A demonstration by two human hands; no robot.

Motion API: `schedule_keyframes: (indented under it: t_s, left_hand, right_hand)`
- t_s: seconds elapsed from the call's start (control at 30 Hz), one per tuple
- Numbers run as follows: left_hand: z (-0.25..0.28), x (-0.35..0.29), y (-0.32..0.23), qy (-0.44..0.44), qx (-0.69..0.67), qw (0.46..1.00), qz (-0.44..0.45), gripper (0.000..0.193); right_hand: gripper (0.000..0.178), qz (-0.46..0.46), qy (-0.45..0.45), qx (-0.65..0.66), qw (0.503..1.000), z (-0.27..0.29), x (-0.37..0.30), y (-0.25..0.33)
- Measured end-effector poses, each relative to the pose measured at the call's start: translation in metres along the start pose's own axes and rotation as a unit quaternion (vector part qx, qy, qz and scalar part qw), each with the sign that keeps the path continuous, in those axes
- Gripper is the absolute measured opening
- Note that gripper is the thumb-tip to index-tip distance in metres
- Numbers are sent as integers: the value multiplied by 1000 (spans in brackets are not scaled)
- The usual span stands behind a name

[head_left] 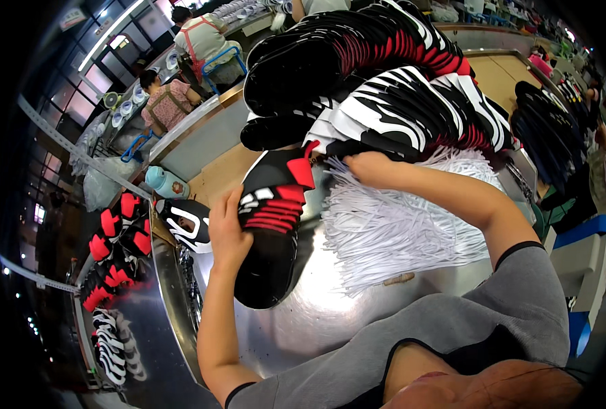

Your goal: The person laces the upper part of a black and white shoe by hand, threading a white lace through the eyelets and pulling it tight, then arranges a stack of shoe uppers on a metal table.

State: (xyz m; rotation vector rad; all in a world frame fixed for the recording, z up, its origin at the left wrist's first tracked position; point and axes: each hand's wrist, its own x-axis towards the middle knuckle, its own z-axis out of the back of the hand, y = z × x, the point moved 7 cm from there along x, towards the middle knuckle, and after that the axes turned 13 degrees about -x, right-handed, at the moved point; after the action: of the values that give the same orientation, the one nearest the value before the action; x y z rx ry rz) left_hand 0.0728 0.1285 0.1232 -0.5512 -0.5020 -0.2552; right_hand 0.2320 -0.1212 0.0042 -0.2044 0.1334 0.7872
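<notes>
A black shoe upper (265, 262) with red and white strips across its lacing area lies on the metal tabletop in front of me, its toe toward me and its red tongue at the far end. My left hand (229, 230) grips its left side, thumb on top. Just right of the tongue, my right hand (371, 169) has its fingers closed on the far left end of a thick spread of white shoelaces (405, 225). How many laces the fingers hold is hidden. Beyond my hands, black, white and red shoe uppers (384, 116) stand packed in long rows.
Left of my left hand lies a black-and-white shoe upper (187, 223), near a light-blue bottle (166, 183). More red and black uppers (119, 245) sit on a lower surface at the left. Two people work at benches in the back left. A low metal-edged partition (200, 133) bounds the table.
</notes>
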Motion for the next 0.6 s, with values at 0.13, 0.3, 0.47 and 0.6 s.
schedule_keyframes:
  t_s: [0.13, 0.3, 0.47, 0.6]
  left_hand:
    - [16, -23, -41, 33, 1, 997, -75, 73]
    - [-7, -32, -56, 157, 10, 985, -75, 71]
    - [-22, -11, -23, 180, 26, 983, -23, 69]
    - [-41, 20, -10, 185, 24, 982, -20, 69]
  right_hand:
    - [61, -117, -19, 17, 993, -24, 3, 22]
    - [69, -110, 39, 119, 986, -34, 10, 16]
    - [50, 108, 16, 174, 979, -33, -7, 37]
    - [47, 260, -137, 212, 932, -25, -42, 40]
